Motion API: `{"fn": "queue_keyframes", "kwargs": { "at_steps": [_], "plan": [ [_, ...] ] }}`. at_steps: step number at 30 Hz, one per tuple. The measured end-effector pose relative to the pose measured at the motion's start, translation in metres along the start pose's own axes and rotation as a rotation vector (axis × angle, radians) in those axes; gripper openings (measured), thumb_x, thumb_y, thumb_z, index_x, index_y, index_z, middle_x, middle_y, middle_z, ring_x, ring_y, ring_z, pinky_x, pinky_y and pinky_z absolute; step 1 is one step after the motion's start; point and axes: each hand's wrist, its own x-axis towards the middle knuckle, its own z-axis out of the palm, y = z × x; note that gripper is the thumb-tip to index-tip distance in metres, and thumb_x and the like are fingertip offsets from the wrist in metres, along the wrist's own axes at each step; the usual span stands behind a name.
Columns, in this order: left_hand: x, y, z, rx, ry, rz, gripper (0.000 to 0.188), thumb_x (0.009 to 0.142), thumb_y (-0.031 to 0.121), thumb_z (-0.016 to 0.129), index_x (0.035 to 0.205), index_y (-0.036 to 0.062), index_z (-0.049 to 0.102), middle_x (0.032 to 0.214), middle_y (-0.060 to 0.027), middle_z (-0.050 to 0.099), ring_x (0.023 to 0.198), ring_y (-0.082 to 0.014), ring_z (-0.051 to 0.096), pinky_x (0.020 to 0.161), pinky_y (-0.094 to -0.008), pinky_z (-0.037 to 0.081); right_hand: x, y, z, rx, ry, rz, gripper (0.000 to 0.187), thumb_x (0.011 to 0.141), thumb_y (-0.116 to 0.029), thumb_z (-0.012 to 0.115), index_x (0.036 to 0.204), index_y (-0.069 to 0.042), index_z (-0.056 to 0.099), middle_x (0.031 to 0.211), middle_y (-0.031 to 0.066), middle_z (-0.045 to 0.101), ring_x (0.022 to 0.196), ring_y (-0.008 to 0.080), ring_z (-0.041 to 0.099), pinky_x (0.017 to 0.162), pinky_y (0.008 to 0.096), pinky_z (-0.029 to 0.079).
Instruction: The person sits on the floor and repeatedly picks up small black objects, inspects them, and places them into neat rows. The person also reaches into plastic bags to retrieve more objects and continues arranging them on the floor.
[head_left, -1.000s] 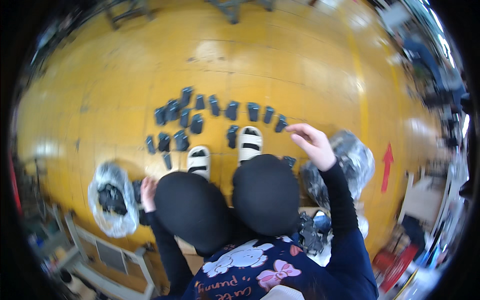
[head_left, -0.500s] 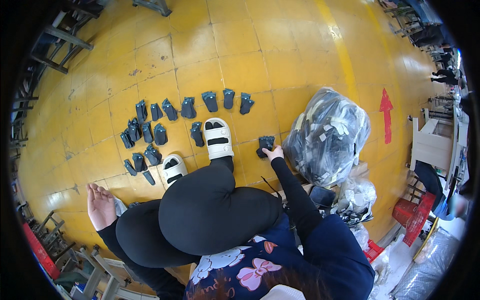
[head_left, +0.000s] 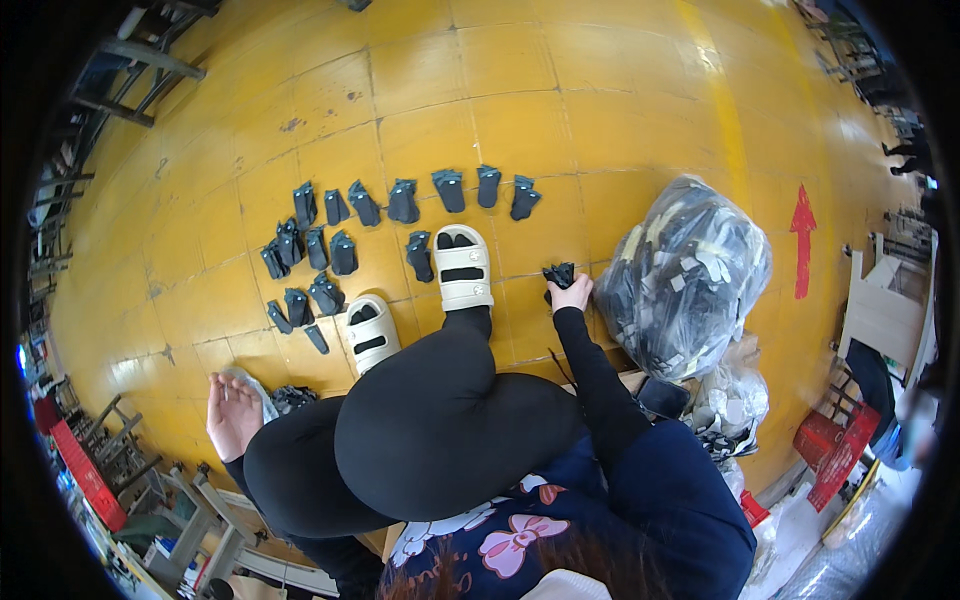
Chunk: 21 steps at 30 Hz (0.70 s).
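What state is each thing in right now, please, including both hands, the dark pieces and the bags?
Right hand: closed on a dark piece, low at the floor.
Left hand: open, palm up, empty.
Dark pieces on the floor: laid out in rows, apart.
Large clear bag: full, bulging, resting on the floor.
Small bag: beside the left hand, holding dark pieces.

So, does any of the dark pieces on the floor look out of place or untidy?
Mostly no. The top row of dark pieces lies evenly. The left cluster is looser, with pieces tilted and crowded. The right hand holds one dark piece apart from the rest, near the plastic bag.
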Motion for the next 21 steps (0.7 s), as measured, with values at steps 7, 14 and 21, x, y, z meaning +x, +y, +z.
{"fn": "queue_keyframes", "kwargs": {
  "at_steps": [7,14,21],
  "plan": [
    [0.010,-0.017,-0.008,0.191,0.135,-0.052,0.011,0.094,0.021,0.052,0.102,0.0146,0.056,0.094,0.0022,0.057,0.090,-0.0140,0.053,0.082,-0.0292,0.044,-0.014,-0.027,0.003,0.130,0.230,-0.365,0.051,0.070,-0.012,0.074,0.110,0.001,0.045,0.100,0.0205,0.051,0.096,0.0384,0.048,0.086,0.0448,0.039],
    [0.014,-0.032,-0.006,0.202,0.130,-0.101,0.012,0.093,0.022,0.053,0.103,0.0147,0.053,0.094,0.0012,0.056,0.089,-0.0146,0.053,0.081,-0.0300,0.045,0.003,-0.010,0.023,-0.308,0.141,-0.427,0.055,0.075,-0.024,0.072,0.121,-0.006,0.046,0.113,0.0169,0.047,0.102,0.0363,0.047,0.086,0.0457,0.041],
    [0.003,-0.012,-0.017,0.276,0.254,-0.077,0.018,0.093,0.025,0.054,0.107,0.0135,0.053,0.098,0.0005,0.055,0.089,-0.0151,0.054,0.080,-0.0300,0.045,0.023,-0.010,0.034,0.280,-0.222,-0.220,0.051,0.085,-0.031,0.063,0.121,0.000,0.046,0.104,0.0244,0.061,0.098,0.0384,0.059,0.085,0.0412,0.045]
  ]
}}
